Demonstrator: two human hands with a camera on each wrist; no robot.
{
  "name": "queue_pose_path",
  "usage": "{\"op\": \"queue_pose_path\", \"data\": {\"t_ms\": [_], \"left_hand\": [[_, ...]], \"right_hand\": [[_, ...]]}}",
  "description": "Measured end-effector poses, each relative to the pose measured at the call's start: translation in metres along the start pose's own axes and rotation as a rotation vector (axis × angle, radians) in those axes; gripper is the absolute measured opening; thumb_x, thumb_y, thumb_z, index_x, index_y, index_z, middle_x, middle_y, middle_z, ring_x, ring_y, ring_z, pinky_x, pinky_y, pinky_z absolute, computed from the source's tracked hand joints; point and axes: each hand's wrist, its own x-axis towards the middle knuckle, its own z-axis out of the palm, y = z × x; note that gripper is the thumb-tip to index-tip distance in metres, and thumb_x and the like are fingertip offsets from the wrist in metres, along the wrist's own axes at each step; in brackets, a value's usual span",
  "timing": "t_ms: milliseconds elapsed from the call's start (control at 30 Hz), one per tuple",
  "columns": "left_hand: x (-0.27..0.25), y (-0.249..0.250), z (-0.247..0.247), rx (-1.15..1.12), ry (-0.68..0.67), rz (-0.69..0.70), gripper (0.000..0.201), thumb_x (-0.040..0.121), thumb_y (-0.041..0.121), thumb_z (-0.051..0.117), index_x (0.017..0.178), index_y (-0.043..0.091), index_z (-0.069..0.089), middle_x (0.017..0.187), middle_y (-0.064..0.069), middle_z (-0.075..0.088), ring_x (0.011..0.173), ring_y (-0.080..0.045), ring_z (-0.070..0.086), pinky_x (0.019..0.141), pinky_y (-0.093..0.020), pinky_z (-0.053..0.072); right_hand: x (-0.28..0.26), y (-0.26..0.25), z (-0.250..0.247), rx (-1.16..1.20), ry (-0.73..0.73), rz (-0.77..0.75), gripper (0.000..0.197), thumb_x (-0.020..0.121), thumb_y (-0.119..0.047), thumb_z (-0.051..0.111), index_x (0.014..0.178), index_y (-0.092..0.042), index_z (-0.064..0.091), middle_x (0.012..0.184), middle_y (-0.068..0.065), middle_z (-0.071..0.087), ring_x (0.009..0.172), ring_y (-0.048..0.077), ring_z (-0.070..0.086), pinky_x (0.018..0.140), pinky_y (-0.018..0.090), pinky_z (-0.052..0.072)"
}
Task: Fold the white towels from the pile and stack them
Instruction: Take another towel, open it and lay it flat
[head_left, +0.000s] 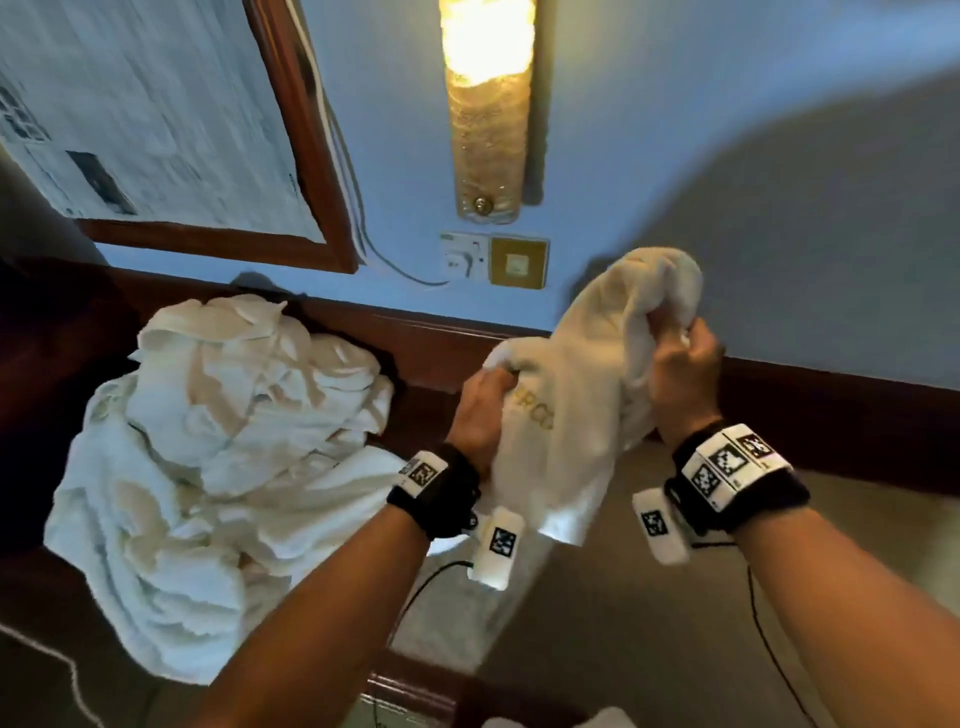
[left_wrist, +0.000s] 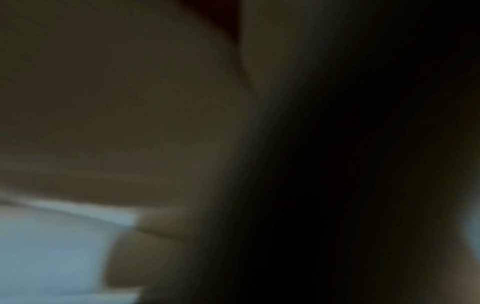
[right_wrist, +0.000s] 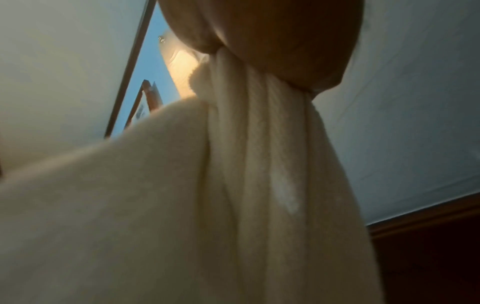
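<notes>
I hold one white towel with gold lettering up in the air, right of centre in the head view. My left hand grips its left edge beside the lettering. My right hand clutches a bunched fold higher up on the right. In the right wrist view the towel hangs in thick folds from under my right hand. A heap of crumpled white towels lies on the dark wooden surface to the left. The left wrist view is dark and blurred.
A dark wooden ledge runs along the blue wall behind the pile. On the wall hang a lit lamp, a socket and switch and a framed notice. Carpet lies below my arms.
</notes>
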Motion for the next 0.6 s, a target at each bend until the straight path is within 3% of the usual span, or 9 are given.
{"op": "queue_pose_path", "data": {"t_ms": [133,200,300,400,500,567,600], "left_hand": [[-0.017,0.031,0.097,0.040,-0.103,0.161,0.022,0.084,0.029,0.048,0.076,0.017,0.064,0.080,0.000,0.064,0.083,-0.017,0.057,0.074,-0.039,0.049],[-0.028,0.035,0.146,-0.001,-0.146,0.173,0.022,0.087,0.027,0.051,0.075,0.016,0.066,0.081,-0.002,0.065,0.083,-0.015,0.059,0.073,-0.036,0.050],[-0.048,0.028,0.211,-0.116,-0.192,0.177,0.039,0.099,0.007,0.046,0.066,0.021,0.064,0.066,0.010,0.063,0.066,-0.004,0.057,0.062,-0.023,0.048],[-0.065,0.005,0.245,-0.136,-0.148,0.146,0.041,0.102,0.000,0.044,0.072,0.017,0.066,0.061,0.014,0.065,0.062,0.002,0.057,0.060,-0.019,0.047],[-0.061,-0.055,0.238,0.266,-0.122,0.054,0.028,0.099,0.016,0.052,0.072,0.019,0.059,0.064,0.011,0.060,0.058,-0.001,0.052,0.060,-0.025,0.042],[-0.061,-0.095,0.216,0.739,-0.211,-0.068,0.012,0.095,0.030,0.059,0.088,0.020,0.058,0.081,0.002,0.061,0.075,-0.016,0.058,0.069,-0.033,0.044],[-0.062,-0.113,0.205,0.933,-0.261,-0.110,0.015,0.092,0.028,0.064,0.101,0.018,0.057,0.096,-0.002,0.063,0.090,-0.024,0.061,0.077,-0.036,0.047]], "right_hand": [[0.030,-0.011,-0.097,-0.062,0.125,-0.092,0.006,0.099,-0.019,0.057,0.095,-0.016,0.062,0.078,-0.014,0.059,0.062,-0.019,0.050,0.062,0.009,0.039],[0.045,-0.022,-0.147,-0.077,0.175,-0.151,0.007,0.097,-0.022,0.058,0.091,-0.020,0.061,0.078,-0.015,0.059,0.066,-0.016,0.052,0.067,0.013,0.041],[0.059,-0.030,-0.214,-0.179,0.200,-0.218,0.004,0.092,-0.022,0.056,0.089,-0.023,0.059,0.079,-0.011,0.059,0.069,-0.006,0.051,0.068,0.022,0.041],[0.058,-0.012,-0.257,-0.348,0.059,-0.114,0.016,0.087,-0.033,0.051,0.091,-0.018,0.055,0.083,0.000,0.059,0.079,0.013,0.053,0.068,0.027,0.036],[0.037,0.040,-0.281,-0.561,-0.255,0.126,0.030,0.091,-0.050,0.054,0.088,-0.020,0.053,0.086,0.003,0.065,0.083,0.029,0.061,0.072,0.039,0.047],[0.014,0.075,-0.289,-0.687,-0.477,0.201,0.036,0.088,-0.061,0.050,0.086,-0.026,0.051,0.086,-0.001,0.066,0.082,0.029,0.062,0.075,0.040,0.049],[0.002,0.086,-0.290,-0.718,-0.561,0.225,0.035,0.088,-0.061,0.049,0.087,-0.026,0.051,0.086,-0.003,0.065,0.082,0.026,0.060,0.075,0.037,0.047]]}}
